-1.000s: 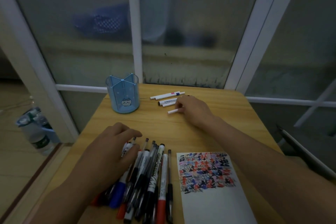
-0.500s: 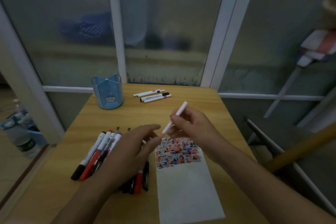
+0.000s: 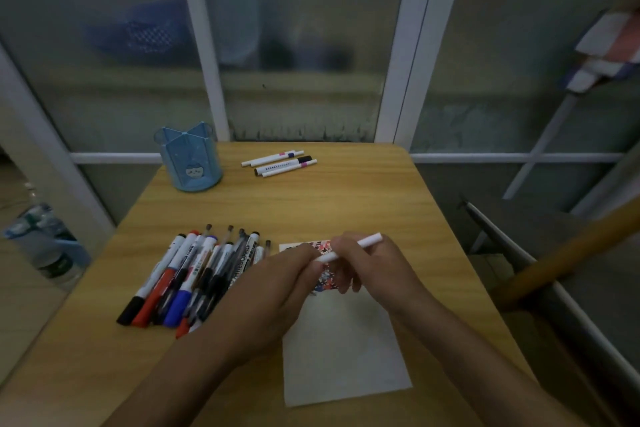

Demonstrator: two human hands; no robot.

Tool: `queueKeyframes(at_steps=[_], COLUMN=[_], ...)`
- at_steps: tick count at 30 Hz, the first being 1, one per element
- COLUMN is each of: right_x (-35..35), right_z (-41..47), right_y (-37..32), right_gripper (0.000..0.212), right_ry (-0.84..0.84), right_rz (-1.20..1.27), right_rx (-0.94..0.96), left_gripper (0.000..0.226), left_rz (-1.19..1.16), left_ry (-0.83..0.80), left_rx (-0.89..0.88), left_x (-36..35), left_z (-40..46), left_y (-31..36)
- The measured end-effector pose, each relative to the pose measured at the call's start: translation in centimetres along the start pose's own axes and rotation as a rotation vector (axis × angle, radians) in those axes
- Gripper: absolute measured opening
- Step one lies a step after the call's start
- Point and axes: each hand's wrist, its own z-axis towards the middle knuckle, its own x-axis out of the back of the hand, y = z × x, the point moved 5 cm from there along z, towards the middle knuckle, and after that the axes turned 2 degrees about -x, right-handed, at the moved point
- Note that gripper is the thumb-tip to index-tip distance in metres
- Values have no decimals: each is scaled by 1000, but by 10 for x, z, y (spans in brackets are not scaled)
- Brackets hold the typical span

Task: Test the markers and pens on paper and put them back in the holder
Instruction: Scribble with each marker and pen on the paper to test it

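Both hands, left (image 3: 277,282) and right (image 3: 372,267), pinch one white pen (image 3: 353,248); paper (image 3: 341,350) below the grip, marker pile (image 3: 194,274) left.

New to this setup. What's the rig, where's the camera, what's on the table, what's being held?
No robot here: a person works with bare hands, filmed by one wide-angle camera on their head, looking down. On the wooden table stand a blue pen holder, a few white pens at the far side, a pile of markers and pens, and a paper sheet with scribbles. The right hand holds a thin white pen above the paper; the left hand pinches its near end, probably uncapping it.
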Motion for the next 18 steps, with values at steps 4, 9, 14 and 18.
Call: queueKeyframes(at_steps=[4,9,14,18], right_x=[-2,4,10,21], right_z=[5,12,10,8], right_y=[-2,-1,2,13], right_gripper=[42,41,42,46], right_ry=[-80,-102,-14,12], right_rz=[59,92,120,175], right_rx=[26,26,-4,-66], left_gripper=[39,37,55,70], left_rz=[25,-58,71,432], left_ry=[6,-19,-126,-176], left_rx=[-23,-15,66,134], left_x=[4,8,4,8], left_z=[6,15,14,7], left_y=[-7,-10,-23,-41])
